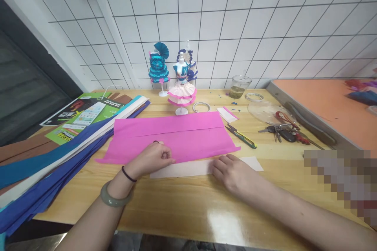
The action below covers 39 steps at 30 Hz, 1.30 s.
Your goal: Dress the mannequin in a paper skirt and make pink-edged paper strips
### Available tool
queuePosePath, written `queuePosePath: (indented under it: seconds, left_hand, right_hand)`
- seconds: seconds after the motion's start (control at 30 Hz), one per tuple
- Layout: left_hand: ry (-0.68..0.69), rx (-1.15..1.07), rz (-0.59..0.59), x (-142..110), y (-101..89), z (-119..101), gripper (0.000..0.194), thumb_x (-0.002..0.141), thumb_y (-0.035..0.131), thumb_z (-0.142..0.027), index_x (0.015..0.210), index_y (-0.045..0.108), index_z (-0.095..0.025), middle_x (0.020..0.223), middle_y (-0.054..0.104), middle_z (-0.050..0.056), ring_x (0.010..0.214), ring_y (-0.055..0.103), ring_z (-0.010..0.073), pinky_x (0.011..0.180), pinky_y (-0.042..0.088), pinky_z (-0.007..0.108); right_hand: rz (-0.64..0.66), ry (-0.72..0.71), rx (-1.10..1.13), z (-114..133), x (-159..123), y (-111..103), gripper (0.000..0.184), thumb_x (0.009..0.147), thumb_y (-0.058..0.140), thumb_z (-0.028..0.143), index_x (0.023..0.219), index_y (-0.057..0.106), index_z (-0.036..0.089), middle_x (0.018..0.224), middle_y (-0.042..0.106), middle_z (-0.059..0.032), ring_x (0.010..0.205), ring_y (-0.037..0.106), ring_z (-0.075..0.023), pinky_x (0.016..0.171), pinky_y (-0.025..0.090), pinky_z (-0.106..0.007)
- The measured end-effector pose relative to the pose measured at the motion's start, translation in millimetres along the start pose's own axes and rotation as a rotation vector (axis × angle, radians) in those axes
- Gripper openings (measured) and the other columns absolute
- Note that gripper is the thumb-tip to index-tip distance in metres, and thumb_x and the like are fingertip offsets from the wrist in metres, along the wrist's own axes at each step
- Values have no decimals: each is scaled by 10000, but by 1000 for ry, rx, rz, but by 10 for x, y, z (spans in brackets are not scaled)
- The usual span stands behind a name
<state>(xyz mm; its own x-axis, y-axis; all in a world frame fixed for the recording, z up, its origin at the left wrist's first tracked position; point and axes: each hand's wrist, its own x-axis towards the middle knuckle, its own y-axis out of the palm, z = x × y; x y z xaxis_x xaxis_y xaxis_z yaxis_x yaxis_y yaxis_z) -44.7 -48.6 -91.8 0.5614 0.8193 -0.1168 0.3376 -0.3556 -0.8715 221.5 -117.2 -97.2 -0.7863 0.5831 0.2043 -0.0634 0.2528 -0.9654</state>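
Note:
A wide sheet of pink crepe paper [188,137] lies on the wooden table, with a line or overlap running across its upper part. Along its near edge, partly under it, is a white paper strip [188,168]. My left hand [154,155] is closed at the pink sheet's near edge, fingers curled down where pink and white meet; its fingertips are partly hidden. Further right, my right hand [228,171] rests with bent fingers closed on the white strip, which shows on both sides of it. A hair tie and a green bangle circle my left wrist.
Behind the sheet stand small dress forms in paper dresses [182,86]. Yellow-green thread snips [243,137], a small pink-edged white piece [227,114], keys [287,133] and a glass cup [239,87] are to the right. Long colored paper strips [76,145] spread at left.

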Motion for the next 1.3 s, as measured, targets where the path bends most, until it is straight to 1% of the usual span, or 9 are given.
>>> queuePosePath:
  seconds: [0.1,0.23,0.37,0.63,0.77,0.93,1.07,1.13,1.3]
  left_hand:
    - [17,-1,-5,-6,3,13,281,753,526,-398,579,532,-177,546,541,-5,607,475,135,607,336,255]
    - [33,-11,-10,-17,2,30,291,760,519,-403,578,533,-177,543,535,-6,608,474,136,609,337,256]
    - [56,-4,-20,-21,7,54,279,762,535,-394,582,513,-183,555,533,-15,602,467,130,611,333,249]
    - [75,13,-19,-15,25,68,260,764,531,-375,589,499,-186,568,536,-16,606,473,130,604,320,246]
    - [73,39,-15,-11,26,63,263,767,524,-382,593,504,-186,571,541,-14,607,474,131,603,318,247]
    - [66,59,-15,-15,19,41,266,774,517,-379,594,507,-182,567,537,-15,590,466,126,599,313,248]
    - [66,64,-18,-22,4,7,271,783,511,-374,595,501,-180,576,541,-18,605,470,124,606,312,247]
    - [67,72,-13,-25,-1,-4,280,787,508,-374,587,493,-178,564,529,-22,595,463,120,614,313,249]
    - [70,94,-18,-24,7,4,286,794,506,-378,590,486,-179,565,521,-27,597,455,118,629,309,253]
  right_hand:
    - [24,-43,-80,41,-104,55,192,846,431,89,765,598,138,722,598,-86,635,499,-189,589,342,-336]
    - [-16,-64,-48,39,-298,-18,255,877,366,95,801,605,139,769,607,-106,666,511,-206,629,364,-370]
    - [3,-66,-6,76,-529,-91,304,894,313,95,879,614,134,856,632,-123,743,529,-229,699,391,-417]
    - [33,27,130,80,-802,-174,323,916,305,133,1095,573,145,1050,636,-126,945,557,-242,807,456,-436]
    - [15,131,239,104,-717,-235,256,887,463,252,1101,582,177,1063,633,-114,1012,544,-246,874,448,-433]
    - [-92,168,332,117,-385,-227,318,909,424,254,1200,538,193,1147,601,-107,1099,507,-220,915,436,-410]
    - [-130,247,282,-96,-54,-95,319,921,388,230,1185,561,181,1129,610,-120,1088,503,-242,899,415,-440]
    - [-79,322,281,-248,54,-9,294,909,423,251,1136,594,178,1054,639,-119,1017,538,-240,876,418,-431]
    - [3,351,408,-465,40,162,235,895,448,267,974,659,202,909,673,-83,883,585,-203,788,438,-353]
